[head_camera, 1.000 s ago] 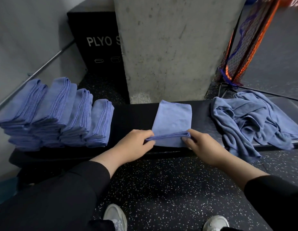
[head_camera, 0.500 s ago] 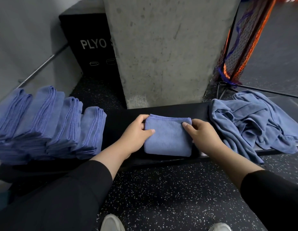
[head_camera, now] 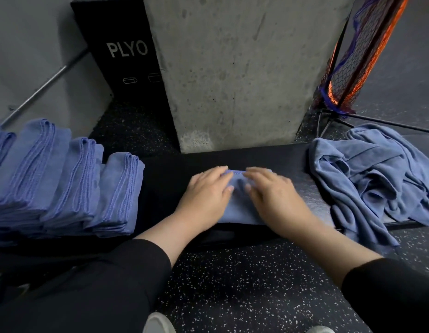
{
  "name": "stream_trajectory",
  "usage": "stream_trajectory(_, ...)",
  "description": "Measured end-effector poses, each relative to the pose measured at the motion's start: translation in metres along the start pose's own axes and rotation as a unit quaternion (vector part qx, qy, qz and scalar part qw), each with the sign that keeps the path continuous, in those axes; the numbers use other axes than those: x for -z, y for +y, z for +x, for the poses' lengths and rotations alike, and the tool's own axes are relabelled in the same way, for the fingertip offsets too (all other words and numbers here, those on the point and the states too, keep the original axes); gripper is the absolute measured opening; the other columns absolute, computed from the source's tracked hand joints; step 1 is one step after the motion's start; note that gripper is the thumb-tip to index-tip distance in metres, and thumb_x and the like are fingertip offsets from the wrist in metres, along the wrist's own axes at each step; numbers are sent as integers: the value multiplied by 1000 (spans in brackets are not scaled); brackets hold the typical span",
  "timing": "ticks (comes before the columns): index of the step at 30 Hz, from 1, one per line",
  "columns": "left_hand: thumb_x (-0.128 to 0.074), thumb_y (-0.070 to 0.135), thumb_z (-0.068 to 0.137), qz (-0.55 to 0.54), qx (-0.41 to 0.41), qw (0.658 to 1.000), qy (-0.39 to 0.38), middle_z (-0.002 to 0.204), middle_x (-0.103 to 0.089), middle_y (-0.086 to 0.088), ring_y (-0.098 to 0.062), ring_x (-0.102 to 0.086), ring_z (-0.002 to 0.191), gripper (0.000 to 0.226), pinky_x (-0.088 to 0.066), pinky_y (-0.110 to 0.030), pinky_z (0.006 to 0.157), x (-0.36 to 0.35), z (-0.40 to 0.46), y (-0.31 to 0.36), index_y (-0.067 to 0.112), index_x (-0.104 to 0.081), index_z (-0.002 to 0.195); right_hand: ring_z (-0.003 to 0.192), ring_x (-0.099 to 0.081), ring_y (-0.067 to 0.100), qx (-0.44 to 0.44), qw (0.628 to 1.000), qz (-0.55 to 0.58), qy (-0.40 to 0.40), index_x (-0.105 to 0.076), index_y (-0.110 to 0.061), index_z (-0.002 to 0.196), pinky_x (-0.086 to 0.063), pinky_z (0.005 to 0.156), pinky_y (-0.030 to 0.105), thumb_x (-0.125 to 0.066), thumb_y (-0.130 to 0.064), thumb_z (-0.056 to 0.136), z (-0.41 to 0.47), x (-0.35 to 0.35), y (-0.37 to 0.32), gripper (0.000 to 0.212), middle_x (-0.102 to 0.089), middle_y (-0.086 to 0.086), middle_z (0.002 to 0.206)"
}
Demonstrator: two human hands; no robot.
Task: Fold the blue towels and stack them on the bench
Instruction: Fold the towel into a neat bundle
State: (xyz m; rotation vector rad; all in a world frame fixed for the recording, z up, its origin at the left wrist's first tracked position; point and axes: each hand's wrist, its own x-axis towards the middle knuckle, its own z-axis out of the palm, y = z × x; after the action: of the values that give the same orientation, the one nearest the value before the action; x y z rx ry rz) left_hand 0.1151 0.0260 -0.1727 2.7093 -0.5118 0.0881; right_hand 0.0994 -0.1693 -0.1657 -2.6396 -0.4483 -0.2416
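Note:
A small folded blue towel (head_camera: 237,210) lies in the middle of the black bench (head_camera: 170,179). My left hand (head_camera: 207,195) lies flat on its left half and my right hand (head_camera: 273,195) lies flat on its right half, fingers stretched toward the towel's far hem. Both palms press it down and hide most of it. Several folded blue towels (head_camera: 64,183) stand in leaning stacks on the bench's left end. A loose heap of unfolded blue towels (head_camera: 376,179) sits on the right end.
A concrete pillar (head_camera: 232,73) rises right behind the bench. A black plyo box (head_camera: 122,58) stands behind on the left, beside a metal bar (head_camera: 45,90) along the wall. An orange and blue net (head_camera: 360,51) leans at the right. Speckled rubber floor (head_camera: 244,284) lies below.
The towel's near edge was folded over to the far edge, halving it. Both hands then slid from its sides onto its top and now press it flat.

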Motion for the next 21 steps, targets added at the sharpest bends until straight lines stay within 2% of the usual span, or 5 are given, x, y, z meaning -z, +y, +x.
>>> stream_trajectory(4,-22,49,106,65,-2,987,-144,169,7,10,-5,12,154,62,1,-46,126,-12,-11,-5,25,-10,162,152,6,1,3,977,-62,-203,-12,-31,160,-3,126,45,-6,-62,98,-21,-11,14,70,0,-18,167)
stream_trajectory(7,-18,53,105,64,-5,985,-160,168,14,14,-2,19,151,65,4,-48,126,-9,-13,-11,27,-1,162,149,16,-3,6,973,-67,-223,0,-32,160,4,125,42,-8,-62,97,-23,-5,20,71,13,-23,164)
stream_trajectory(10,-21,51,106,69,-8,987,-146,169,8,12,-3,15,153,63,4,-46,126,-6,-13,-12,26,-8,162,149,7,-7,35,977,-1,-208,-17,-33,159,-4,126,43,-9,-82,86,-25,4,34,88,-1,-24,165)
stream_trajectory(15,-26,68,93,26,-69,996,-48,160,-37,9,-4,-24,148,71,-5,-32,123,7,-29,-18,27,-53,144,137,-40,9,119,985,33,-123,-53,-29,134,-38,112,43,-60,-71,83,-43,14,58,67,-41,-12,145)
stream_trajectory(21,-49,74,88,55,-99,991,-75,158,-29,13,-5,-16,147,76,-9,-35,124,6,-43,-15,31,-42,150,104,-59,10,98,991,47,-72,-59,-24,110,-48,91,41,-52,-41,90,-38,19,42,27,-57,-15,113)
